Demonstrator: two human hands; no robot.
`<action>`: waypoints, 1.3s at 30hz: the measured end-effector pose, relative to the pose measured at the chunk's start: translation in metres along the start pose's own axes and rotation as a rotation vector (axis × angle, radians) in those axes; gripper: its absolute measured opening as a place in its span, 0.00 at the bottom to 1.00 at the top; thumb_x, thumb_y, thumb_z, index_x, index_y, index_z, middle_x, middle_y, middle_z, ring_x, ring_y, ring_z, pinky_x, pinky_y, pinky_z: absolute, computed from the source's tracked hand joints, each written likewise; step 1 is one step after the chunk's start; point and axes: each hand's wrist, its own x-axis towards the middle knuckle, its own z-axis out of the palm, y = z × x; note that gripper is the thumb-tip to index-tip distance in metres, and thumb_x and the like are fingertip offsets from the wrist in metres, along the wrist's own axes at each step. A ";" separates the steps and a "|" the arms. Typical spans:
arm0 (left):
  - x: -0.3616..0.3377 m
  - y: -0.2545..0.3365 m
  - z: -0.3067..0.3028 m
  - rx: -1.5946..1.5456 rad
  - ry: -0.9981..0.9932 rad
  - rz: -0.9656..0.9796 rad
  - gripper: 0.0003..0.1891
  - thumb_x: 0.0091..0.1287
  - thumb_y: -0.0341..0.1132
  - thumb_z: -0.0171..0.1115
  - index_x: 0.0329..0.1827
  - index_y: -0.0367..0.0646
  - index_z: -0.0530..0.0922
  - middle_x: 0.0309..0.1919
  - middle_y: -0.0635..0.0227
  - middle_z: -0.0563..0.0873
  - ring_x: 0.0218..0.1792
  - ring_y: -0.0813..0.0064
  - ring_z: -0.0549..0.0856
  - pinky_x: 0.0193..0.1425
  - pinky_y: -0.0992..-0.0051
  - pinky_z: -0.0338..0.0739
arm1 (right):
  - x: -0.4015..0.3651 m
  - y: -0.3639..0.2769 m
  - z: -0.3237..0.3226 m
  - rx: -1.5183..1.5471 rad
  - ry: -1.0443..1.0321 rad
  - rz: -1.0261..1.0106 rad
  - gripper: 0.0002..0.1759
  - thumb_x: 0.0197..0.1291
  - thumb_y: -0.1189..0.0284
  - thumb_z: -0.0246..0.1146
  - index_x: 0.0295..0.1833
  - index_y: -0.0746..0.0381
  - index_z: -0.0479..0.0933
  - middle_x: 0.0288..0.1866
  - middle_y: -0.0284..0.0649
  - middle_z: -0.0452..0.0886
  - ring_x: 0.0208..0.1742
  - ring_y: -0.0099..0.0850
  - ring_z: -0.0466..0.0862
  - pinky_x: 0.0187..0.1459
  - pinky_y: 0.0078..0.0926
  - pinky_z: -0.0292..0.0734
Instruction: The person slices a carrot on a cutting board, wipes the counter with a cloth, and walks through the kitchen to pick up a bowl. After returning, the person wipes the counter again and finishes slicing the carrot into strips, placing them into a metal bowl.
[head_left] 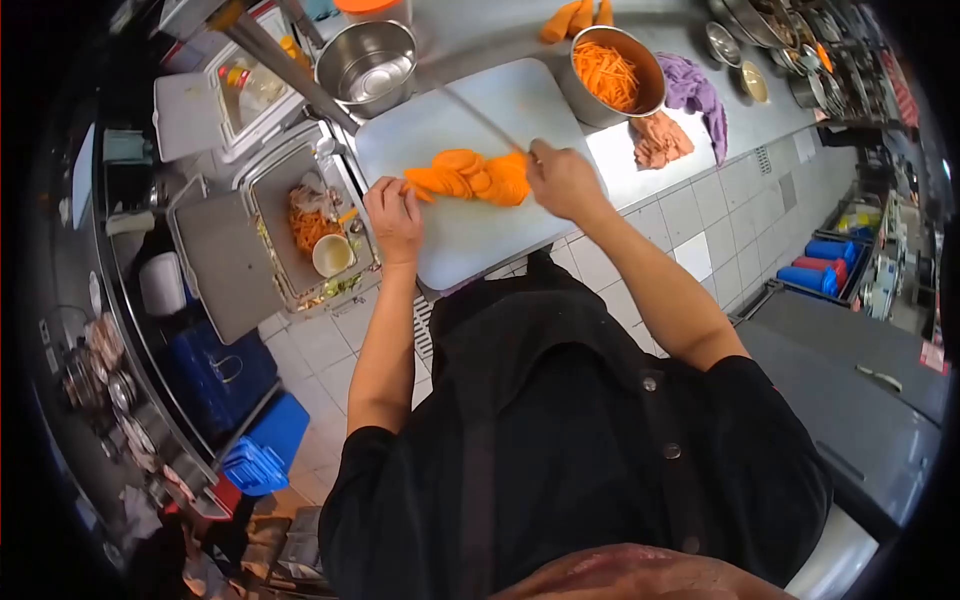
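Sliced carrot on cutting bd.; L hand, fingers bent, at its L end, prob. steadying it, pinch unclear; R hand clasps knife, blade angled away; pot w/ carrot shreds beside bd., prob. for reach.

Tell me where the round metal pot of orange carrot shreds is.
In the head view, the round metal pot stands at upper right, beside the pale cutting board and just left of the crumpled purple cloth.
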 end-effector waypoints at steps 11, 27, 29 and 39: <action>-0.019 0.028 0.003 0.070 0.152 -0.153 0.13 0.75 0.31 0.65 0.58 0.33 0.81 0.61 0.48 0.80 0.62 0.46 0.81 0.69 0.54 0.76 | -0.024 0.107 0.043 -0.155 0.050 -0.172 0.13 0.63 0.71 0.68 0.51 0.61 0.77 0.44 0.47 0.85 0.48 0.49 0.87 0.47 0.49 0.83; -0.058 0.466 0.249 -0.425 -0.444 0.152 0.16 0.68 0.29 0.70 0.57 0.37 0.79 0.58 0.52 0.82 0.60 0.51 0.82 0.62 0.59 0.79 | -0.291 0.383 -0.221 0.191 0.145 0.341 0.15 0.65 0.71 0.72 0.54 0.65 0.82 0.48 0.51 0.87 0.49 0.54 0.87 0.51 0.49 0.83; -0.051 0.492 0.282 -0.430 -0.510 0.193 0.17 0.68 0.29 0.70 0.59 0.38 0.79 0.59 0.54 0.83 0.59 0.54 0.83 0.58 0.62 0.80 | -0.304 0.416 -0.240 0.244 0.248 0.440 0.14 0.64 0.71 0.72 0.51 0.67 0.83 0.47 0.51 0.88 0.47 0.52 0.88 0.49 0.47 0.83; 0.076 0.558 0.527 -0.503 -0.496 -0.125 0.18 0.69 0.31 0.71 0.60 0.37 0.81 0.52 0.56 0.86 0.54 0.61 0.87 0.56 0.63 0.83 | -0.349 0.599 -0.275 0.258 0.316 0.893 0.14 0.65 0.71 0.73 0.52 0.67 0.84 0.44 0.50 0.91 0.39 0.43 0.91 0.45 0.41 0.85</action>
